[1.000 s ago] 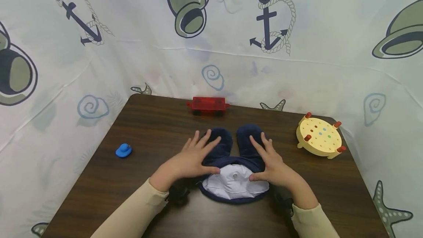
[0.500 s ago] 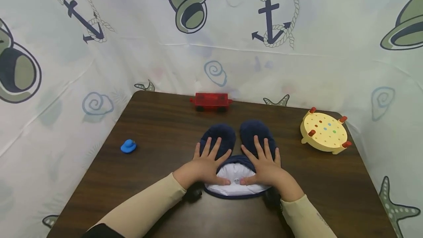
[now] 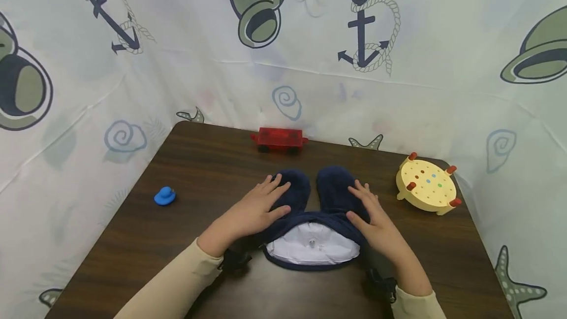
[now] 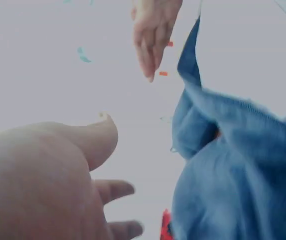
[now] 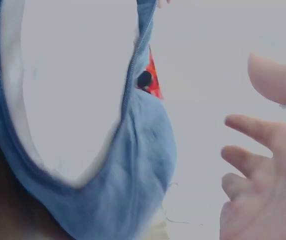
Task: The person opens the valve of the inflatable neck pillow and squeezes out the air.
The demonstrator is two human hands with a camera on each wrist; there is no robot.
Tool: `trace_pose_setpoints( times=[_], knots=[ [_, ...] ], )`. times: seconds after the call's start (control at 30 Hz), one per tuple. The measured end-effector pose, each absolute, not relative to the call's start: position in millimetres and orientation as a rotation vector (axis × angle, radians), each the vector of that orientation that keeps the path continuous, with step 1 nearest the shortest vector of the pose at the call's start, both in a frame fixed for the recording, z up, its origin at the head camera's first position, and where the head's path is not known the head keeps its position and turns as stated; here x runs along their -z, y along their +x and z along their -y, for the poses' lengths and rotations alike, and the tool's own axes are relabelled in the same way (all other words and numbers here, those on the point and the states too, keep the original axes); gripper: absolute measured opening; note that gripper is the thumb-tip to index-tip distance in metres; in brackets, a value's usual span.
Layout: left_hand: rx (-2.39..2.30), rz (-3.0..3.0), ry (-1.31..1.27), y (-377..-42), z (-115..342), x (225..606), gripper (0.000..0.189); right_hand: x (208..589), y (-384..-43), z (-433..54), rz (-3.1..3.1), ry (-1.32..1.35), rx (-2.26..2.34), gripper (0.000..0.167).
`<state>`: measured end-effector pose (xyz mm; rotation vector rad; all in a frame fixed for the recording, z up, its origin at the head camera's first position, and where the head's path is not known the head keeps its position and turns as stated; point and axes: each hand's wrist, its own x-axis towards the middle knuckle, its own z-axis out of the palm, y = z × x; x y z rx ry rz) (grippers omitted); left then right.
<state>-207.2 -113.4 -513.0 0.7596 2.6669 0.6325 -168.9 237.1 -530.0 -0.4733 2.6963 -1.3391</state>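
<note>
A navy plush U-shaped neck pillow (image 3: 334,188) lies in the middle of the table, its two arms pointing away from me. Along its near end the zipped edge gapes, baring a white lining (image 3: 305,247) with a small clear valve (image 3: 312,243). My left hand (image 3: 248,215) is spread over the pillow's left side, holding nothing. Over the right side is my right hand (image 3: 381,225), fingers apart and also bare of any object. Both wrist views show a gap between palm and the blue cloth (image 4: 233,165); the right wrist view has the zipper (image 5: 133,65) running along the opening.
A red toy wagon (image 3: 280,139) stands at the table's back edge. On the left sits a small blue rubber duck (image 3: 165,196). At the right is a round yellow toy (image 3: 427,184) with red-tipped pegs. Printed cloth walls surround the table (image 3: 204,161).
Half a second ago both hands lay spread on the pillow, thumbs nearly meeting over the white lining. They have since drawn apart to its sides, uncovering the lining.
</note>
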Motion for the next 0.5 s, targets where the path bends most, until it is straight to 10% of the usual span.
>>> trace_pose_setpoints(
  times=[0.3, 0.5],
  knots=[
    [-0.218, -2.584, 0.508, -178, 75, 541, 0.137, 553, -162, -194, -2.732, -0.292, 0.699, 0.131],
    [-0.195, -2.577, 0.502, -179, 73, 539, 0.144, 559, -161, -193, -2.703, -0.261, 0.648, 0.135]
  ],
)
